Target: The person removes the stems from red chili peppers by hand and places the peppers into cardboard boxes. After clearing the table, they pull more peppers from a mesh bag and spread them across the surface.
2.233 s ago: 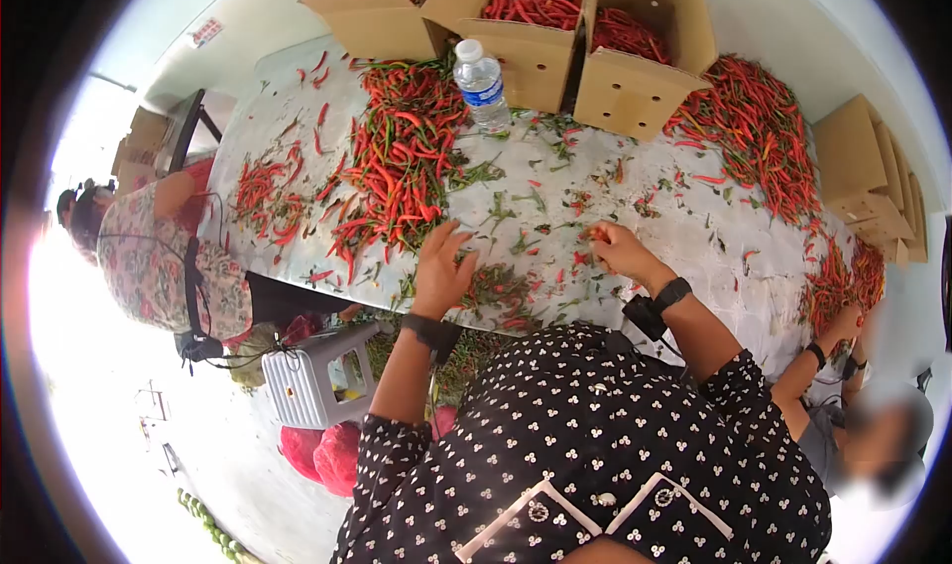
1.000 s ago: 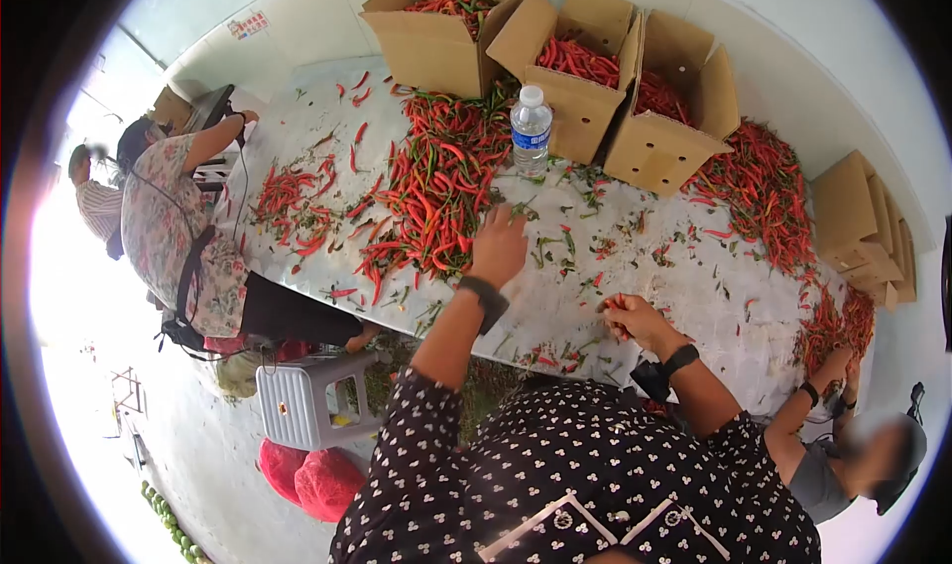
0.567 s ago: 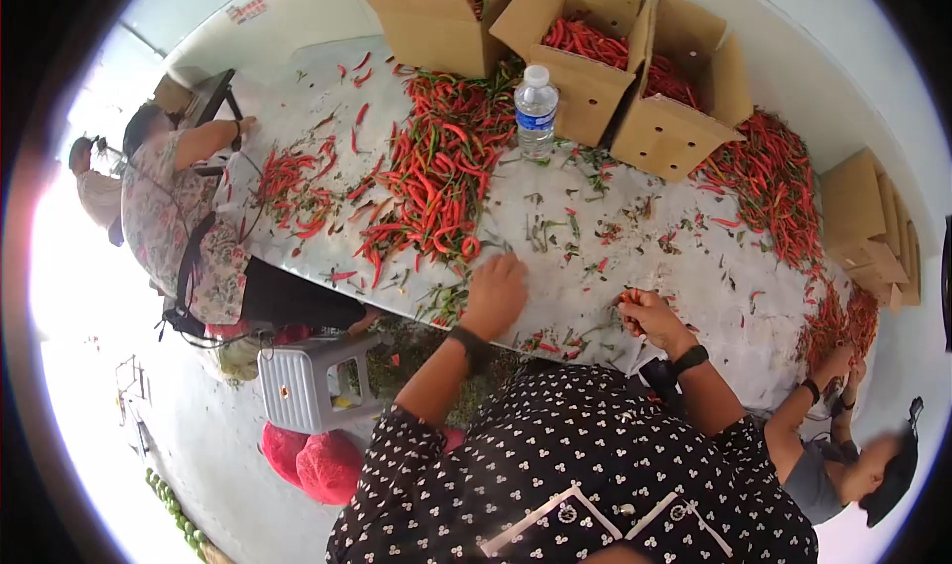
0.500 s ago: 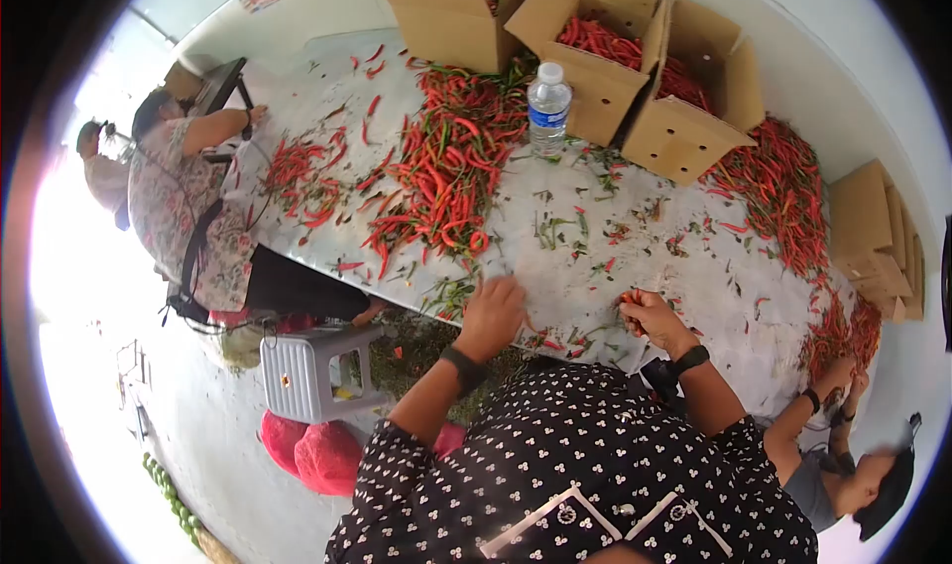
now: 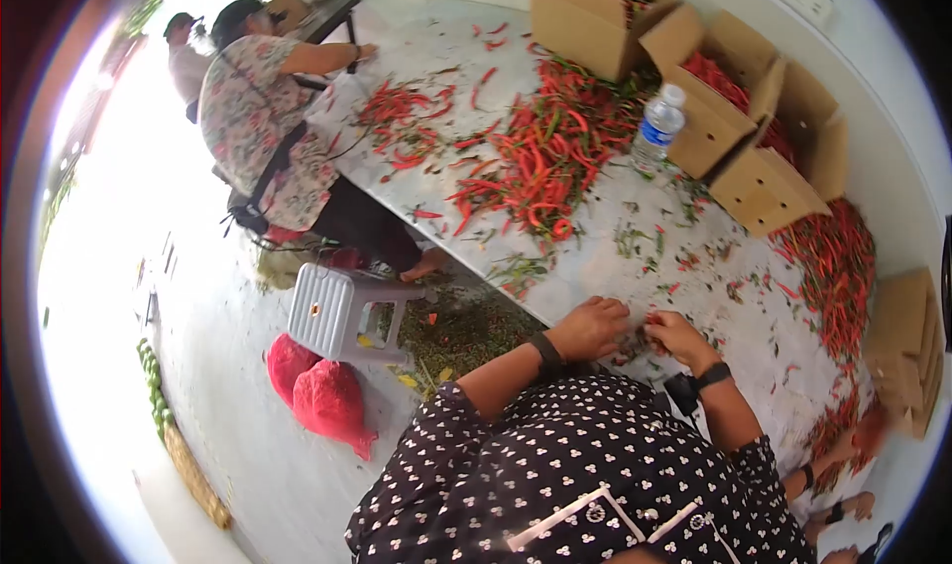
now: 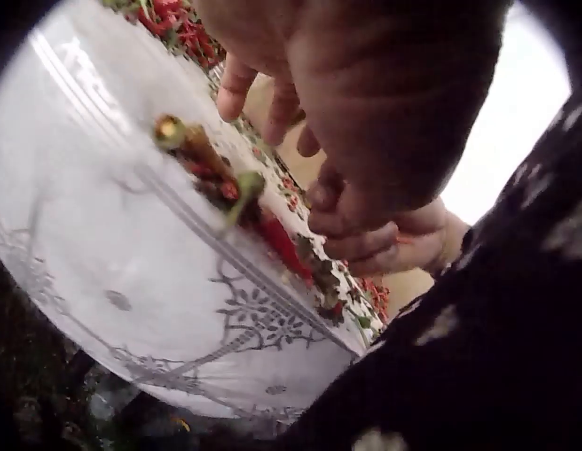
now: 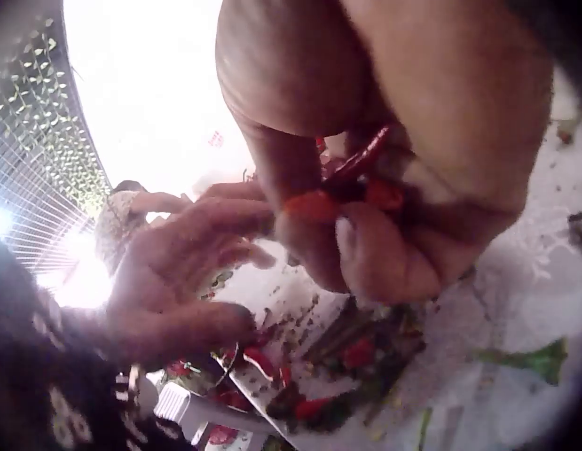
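Note:
In the right wrist view the right hand (image 7: 394, 188) pinches several small red chili pieces (image 7: 361, 164) between thumb and curled fingers. The left hand (image 7: 192, 272) is beside it, fingers loosely extended, with no chili seen in its grasp. From the head view, the left hand (image 5: 592, 328) and the right hand (image 5: 680, 336) are close together over the table's near edge. Below the left hand in the left wrist view lie red chili bits and green stems (image 6: 282, 246). A large heap of red and green chilies (image 5: 540, 162) is up and left of both hands.
A water bottle (image 5: 658, 127) stands beside cardboard boxes (image 5: 769, 192) holding chilies. More chilies (image 5: 833, 266) are heaped at the right. A grey stool (image 5: 342, 311) and red sacks (image 5: 327, 405) are on the floor. One person (image 5: 268, 118) is at the left, another's hands at lower right.
The left hand has moved from near the chili heap to beside the right hand. The head view has swung, so the table appears turned and shifted right. The right hand still holds chili.

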Action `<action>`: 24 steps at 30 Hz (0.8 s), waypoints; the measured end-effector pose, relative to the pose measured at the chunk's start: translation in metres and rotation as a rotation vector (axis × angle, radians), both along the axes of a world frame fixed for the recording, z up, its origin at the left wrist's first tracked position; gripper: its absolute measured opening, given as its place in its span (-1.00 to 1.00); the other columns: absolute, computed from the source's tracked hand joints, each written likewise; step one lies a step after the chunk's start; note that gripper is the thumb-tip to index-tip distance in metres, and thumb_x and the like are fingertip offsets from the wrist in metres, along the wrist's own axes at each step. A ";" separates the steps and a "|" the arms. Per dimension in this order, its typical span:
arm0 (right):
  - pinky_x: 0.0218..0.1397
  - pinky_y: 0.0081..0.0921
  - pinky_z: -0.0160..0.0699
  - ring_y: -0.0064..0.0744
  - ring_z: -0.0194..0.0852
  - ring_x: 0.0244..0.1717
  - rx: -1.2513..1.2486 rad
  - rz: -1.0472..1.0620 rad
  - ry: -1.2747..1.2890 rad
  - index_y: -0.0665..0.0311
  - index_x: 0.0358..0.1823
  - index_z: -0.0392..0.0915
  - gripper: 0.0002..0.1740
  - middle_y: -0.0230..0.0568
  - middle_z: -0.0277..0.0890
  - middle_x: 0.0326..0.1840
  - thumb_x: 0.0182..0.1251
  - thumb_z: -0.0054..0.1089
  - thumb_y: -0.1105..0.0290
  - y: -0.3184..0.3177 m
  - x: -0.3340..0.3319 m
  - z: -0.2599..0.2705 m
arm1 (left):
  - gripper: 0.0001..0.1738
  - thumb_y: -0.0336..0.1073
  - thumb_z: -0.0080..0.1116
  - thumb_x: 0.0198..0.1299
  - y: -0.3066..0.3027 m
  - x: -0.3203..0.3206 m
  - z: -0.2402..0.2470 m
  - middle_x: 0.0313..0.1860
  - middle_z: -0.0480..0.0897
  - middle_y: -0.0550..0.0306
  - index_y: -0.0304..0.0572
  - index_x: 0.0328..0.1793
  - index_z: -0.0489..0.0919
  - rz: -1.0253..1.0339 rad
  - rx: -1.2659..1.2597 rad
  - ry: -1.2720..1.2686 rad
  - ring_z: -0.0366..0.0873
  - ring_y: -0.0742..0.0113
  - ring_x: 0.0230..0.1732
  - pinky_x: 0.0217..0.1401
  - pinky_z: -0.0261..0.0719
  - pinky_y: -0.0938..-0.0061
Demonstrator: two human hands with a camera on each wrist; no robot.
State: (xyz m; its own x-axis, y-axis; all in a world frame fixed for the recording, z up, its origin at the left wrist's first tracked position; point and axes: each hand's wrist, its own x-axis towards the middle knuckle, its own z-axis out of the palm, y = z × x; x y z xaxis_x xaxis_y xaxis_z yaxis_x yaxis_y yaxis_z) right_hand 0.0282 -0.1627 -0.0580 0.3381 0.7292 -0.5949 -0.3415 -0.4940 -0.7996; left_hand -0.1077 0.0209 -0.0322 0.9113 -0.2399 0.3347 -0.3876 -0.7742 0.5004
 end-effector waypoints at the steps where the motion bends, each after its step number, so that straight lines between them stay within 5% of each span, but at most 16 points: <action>1: -0.64 -0.67 0.21 -0.67 0.24 -0.66 0.014 -0.072 0.031 0.23 -0.33 0.39 -0.93 -0.48 0.30 -0.60 0.20 0.03 0.41 -0.007 0.003 0.005 | -0.73 -0.28 0.17 -0.18 0.005 -0.001 -0.001 -0.15 0.46 0.09 -0.10 -0.27 0.48 -0.057 0.076 0.047 0.41 0.10 -0.07 -0.03 0.39 0.23; 4: -0.66 -0.64 0.18 -0.62 0.23 -0.67 0.031 -0.245 0.154 0.21 -0.35 0.38 -0.95 -0.44 0.29 -0.61 0.21 0.02 0.43 -0.040 0.010 0.001 | -0.83 -0.27 0.13 -0.19 0.026 -0.043 -0.005 -0.31 0.42 0.10 -0.13 -0.48 0.43 0.077 0.100 0.068 0.39 0.13 -0.15 -0.11 0.38 0.25; 9: -0.68 -0.62 0.15 -0.57 0.23 -0.67 0.098 -0.477 0.295 0.24 -0.33 0.38 -0.97 -0.38 0.29 -0.62 0.23 -0.02 0.46 -0.064 0.011 0.004 | -0.86 -0.30 0.14 -0.13 0.068 -0.084 -0.008 -0.27 0.46 0.08 -0.15 -0.43 0.47 0.342 0.054 0.300 0.41 0.06 -0.13 -0.09 0.40 0.26; 11: -0.68 -0.62 0.16 -0.57 0.22 -0.67 0.108 -0.494 0.285 0.24 -0.32 0.38 -0.96 -0.38 0.29 -0.61 0.23 -0.02 0.46 -0.064 0.011 0.007 | -0.74 -0.27 0.20 -0.12 0.080 -0.068 0.001 -0.14 0.48 0.01 -0.16 -0.26 0.51 0.669 -0.053 0.097 0.40 0.01 -0.04 -0.01 0.39 0.24; 13: -0.67 -0.64 0.16 -0.58 0.21 -0.67 0.099 -0.480 0.252 0.27 -0.31 0.39 -0.94 -0.39 0.29 -0.61 0.23 -0.03 0.46 -0.063 0.010 0.007 | -0.41 -0.19 0.29 -0.17 0.094 -0.038 0.015 0.08 0.39 -0.13 -0.16 0.06 0.43 0.763 0.038 -0.013 0.33 -0.07 0.10 0.09 0.33 0.15; 16: -0.67 -0.65 0.17 -0.60 0.20 -0.67 0.104 -0.478 0.227 0.30 -0.29 0.39 -0.92 -0.41 0.27 -0.62 0.24 -0.03 0.46 -0.058 0.010 0.015 | -0.14 -0.12 0.35 -0.24 0.113 0.010 0.028 0.26 0.22 -0.20 -0.08 0.27 0.26 0.889 0.124 -0.092 0.23 -0.18 0.19 0.14 0.26 0.05; 19: -0.66 -0.68 0.19 -0.61 0.24 -0.65 0.138 -0.439 0.201 0.27 -0.26 0.39 -0.90 -0.43 0.31 -0.56 0.25 -0.02 0.42 -0.062 0.011 0.012 | -0.03 -0.05 0.36 -0.27 0.132 0.053 0.008 0.36 0.07 -0.21 0.03 0.35 0.17 0.989 0.206 0.033 0.14 -0.27 0.24 0.17 0.22 -0.02; 24: -0.66 -0.66 0.22 -0.61 0.25 -0.65 0.149 -0.527 0.182 0.30 -0.27 0.39 -0.90 -0.42 0.31 -0.57 0.24 -0.03 0.44 -0.078 0.005 0.013 | -0.14 0.00 0.30 -0.22 0.086 0.099 0.013 0.35 0.09 -0.23 0.16 0.31 0.24 0.937 0.201 0.250 0.17 -0.25 0.23 0.13 0.24 -0.05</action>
